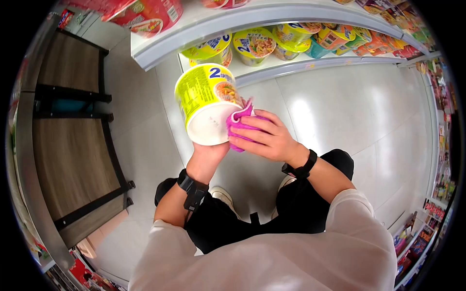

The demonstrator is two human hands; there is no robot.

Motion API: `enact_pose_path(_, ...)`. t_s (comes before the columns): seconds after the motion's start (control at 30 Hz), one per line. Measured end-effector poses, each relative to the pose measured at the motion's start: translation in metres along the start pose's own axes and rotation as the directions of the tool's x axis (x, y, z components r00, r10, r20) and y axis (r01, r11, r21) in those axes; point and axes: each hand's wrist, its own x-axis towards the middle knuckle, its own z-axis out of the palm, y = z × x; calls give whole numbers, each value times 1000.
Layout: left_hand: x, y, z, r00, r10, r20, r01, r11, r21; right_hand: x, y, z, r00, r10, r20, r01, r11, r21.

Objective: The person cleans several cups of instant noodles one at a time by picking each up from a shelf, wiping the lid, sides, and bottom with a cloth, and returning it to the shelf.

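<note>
One tub and one cloth

From my remote seat, I see the left hand grasping the tub from beneath, most fingers hidden; the right hand pinches the pink cloth against its lower right side. The tub is tilted, base toward me, near the shelves. I'd use a firm left grip and light, flat cloth pressure. Far side: more yellow tubs under an overhanging upper shelf, which limits reach. Wooden panels stand left.
</note>
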Motion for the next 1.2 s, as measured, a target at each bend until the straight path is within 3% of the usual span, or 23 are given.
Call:
enact_pose_path(0.03,1,2,4,996,-3,86,15,990,-138,1,6,-5,999,8,-40,-9,999,-33)
enact_pose_path(0.1,8,8,-3,996,-17,84,33,982,-185,1,17,-8,995,45,-87,-46,999,-15)
enact_pose_path(0.17,13,6,4,998,26,-48,-30,996,-82,-3,27,-8,871,462,-166,-411,871,269)
enact_pose_path(0.2,17,7,1,994,66,-85,-61,996,59,-3,27,-11,750,652,-113,-545,705,454)
enact_pose_path(0.23,16,7,0,996,60,-73,-55,996,70,-4,33,-13,750,649,-130,-539,712,450)
enact_pose_path(0.27,13,6,-2,990,121,-72,-106,977,187,-9,44,-14,597,800,66,-622,410,667)
enact_pose_path(0.3,11,4,0,981,184,-65,-157,941,298,-10,53,-17,440,845,305,-625,45,779)
enact_pose_path(0.33,11,1,2,976,212,-50,-181,917,355,-11,59,-20,400,811,426,-701,-28,713)
enact_pose_path(0.37,13,0,-3,978,204,-40,-176,916,361,-11,61,-20,403,817,412,-696,-19,718)
enact_pose_path(0.4,16,-2,-6,963,269,12,-235,818,524,-5,59,-22,442,773,454,-757,51,651)
enact_pose_path(0.47,19,-6,-11,918,357,174,-350,518,780,-3,52,-26,474,706,526,-836,173,521)
enact_pose_path(0.5,18,-1,-14,904,280,323,-409,347,844,-3,49,-30,473,708,524,-836,173,521)
enact_pose_path(0.57,21,8,-19,888,213,409,-456,286,843,-3,51,-36,390,558,732,-858,-69,509)
enact_pose_path(0.6,21,8,-13,887,215,409,-457,287,842,-8,59,-37,175,464,868,-893,-296,339)
enact_pose_path(0.63,19,7,-3,899,199,391,-433,257,864,-13,61,-37,173,461,870,-894,-297,335)
enact_pose_path(0.7,19,5,3,910,183,372,-407,226,885,-15,62,-38,176,389,904,-779,-506,369)
enact_pose_path(0.77,23,-2,5,861,166,481,-506,185,842,-25,68,-27,137,383,913,-782,-524,337)
enact_pose_path(0.83,27,1,3,873,146,466,-486,176,856,-23,68,-20,113,330,937,-738,-604,302)
enact_pose_path(0.9,37,7,-3,851,206,483,-492,-8,871,-18,70,-22,150,349,925,-700,-624,349)
enact_pose_path(0.93,38,11,-3,790,220,573,-536,-209,818,-16,76,-25,113,439,892,-698,-603,385)
enact_pose_path(0.97,35,13,-3,788,220,575,-539,-208,817,-13,82,-28,76,524,848,-697,-581,421)
enact_pose_path(1.07,33,15,-11,857,339,388,-367,-127,922,-5,97,-35,89,725,683,-654,-474,589)
enact_pose_path(1.2,33,9,-15,947,236,218,-208,-68,976,21,106,-36,159,869,470,-594,-296,748)
